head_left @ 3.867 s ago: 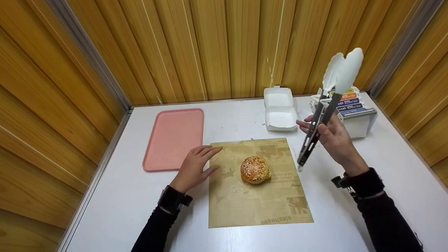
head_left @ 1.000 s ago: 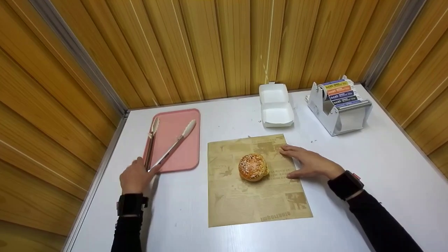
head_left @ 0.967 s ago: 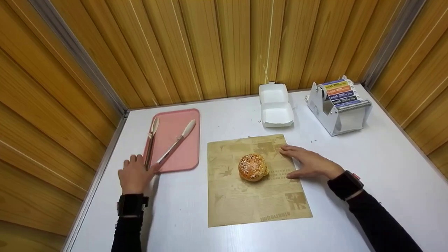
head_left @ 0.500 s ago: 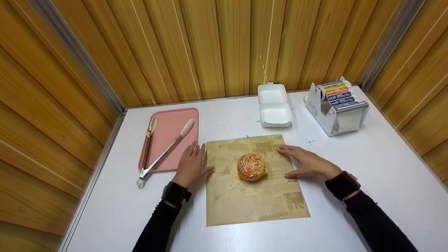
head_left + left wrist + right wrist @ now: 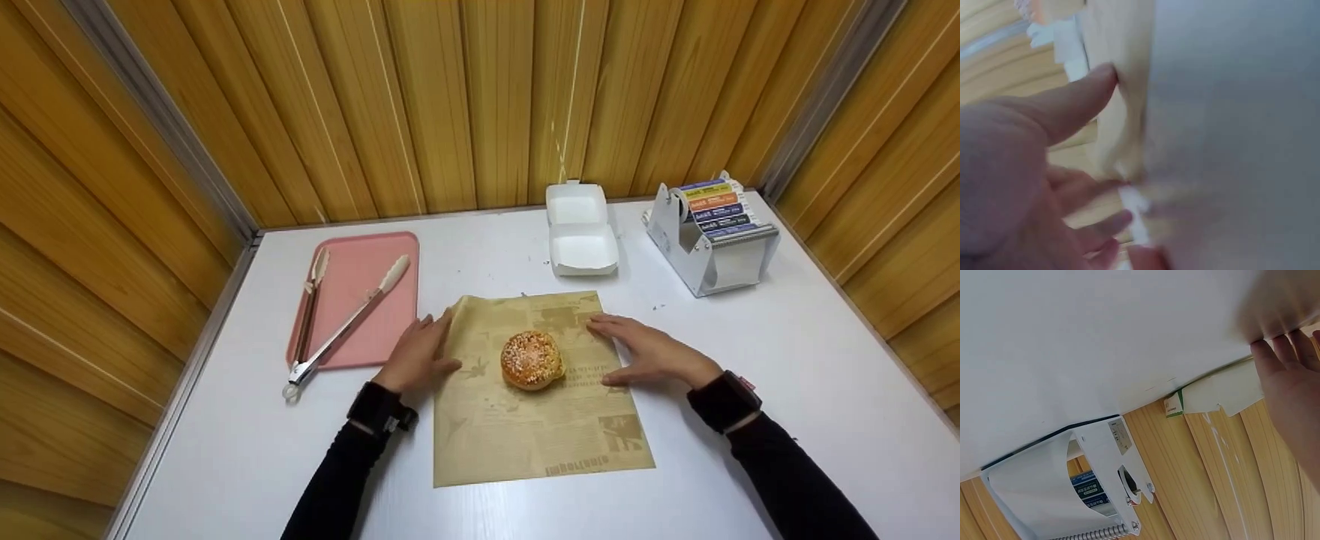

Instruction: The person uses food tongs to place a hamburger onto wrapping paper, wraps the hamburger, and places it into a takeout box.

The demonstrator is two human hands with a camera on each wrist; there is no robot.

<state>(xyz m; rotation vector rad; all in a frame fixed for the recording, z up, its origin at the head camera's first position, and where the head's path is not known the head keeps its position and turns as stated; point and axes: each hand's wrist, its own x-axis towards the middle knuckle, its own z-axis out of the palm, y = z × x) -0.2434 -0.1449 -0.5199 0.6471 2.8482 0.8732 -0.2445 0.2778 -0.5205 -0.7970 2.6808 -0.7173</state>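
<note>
A sesame-topped bun (image 5: 532, 361) sits near the middle of a brown printed sheet of wrapping paper (image 5: 517, 435) on the white table. At the paper's left edge is my left hand (image 5: 414, 354), thumb apart from the fingers. The edge rises a little by its fingertips. The left wrist view, blurred, shows the thumb (image 5: 1086, 98) touching the paper and the other fingers lower along it. My right hand (image 5: 652, 352) rests over the paper's right edge with thumb and fingers spread. In the right wrist view its fingertips (image 5: 1266, 354) touch down at the surface.
Open metal tongs (image 5: 337, 334) with pale tips lie across the pink tray (image 5: 360, 259) at left, handle end past its near rim. An opened white takeaway box (image 5: 585, 251) stands at the back. A label dispenser (image 5: 712, 232) stands at back right.
The tongs, earlier held up in my right hand, now lie on the tray. My left hand has left them and come right to the paper, whose left edge has lifted. My right hand stays.
</note>
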